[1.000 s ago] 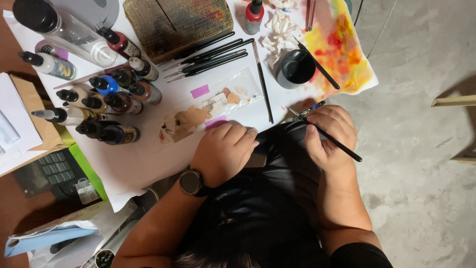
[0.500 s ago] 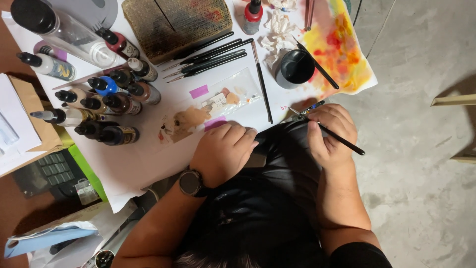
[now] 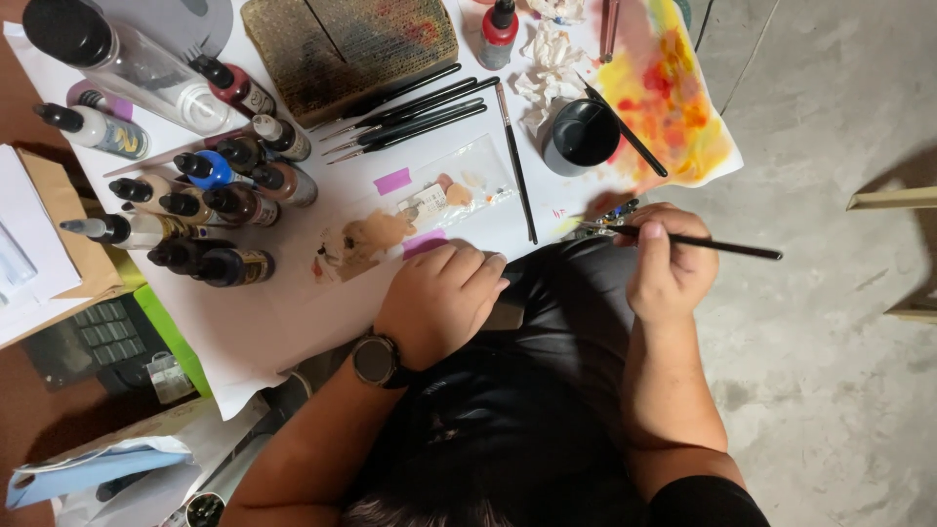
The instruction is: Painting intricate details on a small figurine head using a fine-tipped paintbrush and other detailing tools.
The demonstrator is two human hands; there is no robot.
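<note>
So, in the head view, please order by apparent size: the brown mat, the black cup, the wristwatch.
1. brown mat, clearly largest
2. black cup
3. wristwatch, though it sits nearer the camera, so the last two are uncertain.

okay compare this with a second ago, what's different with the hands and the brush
The right hand has swung the thin black brush from slanting to nearly level, its bristles toward the paper's edge. The left hand, the paint bottles and the black cup have stayed where they were.
</note>
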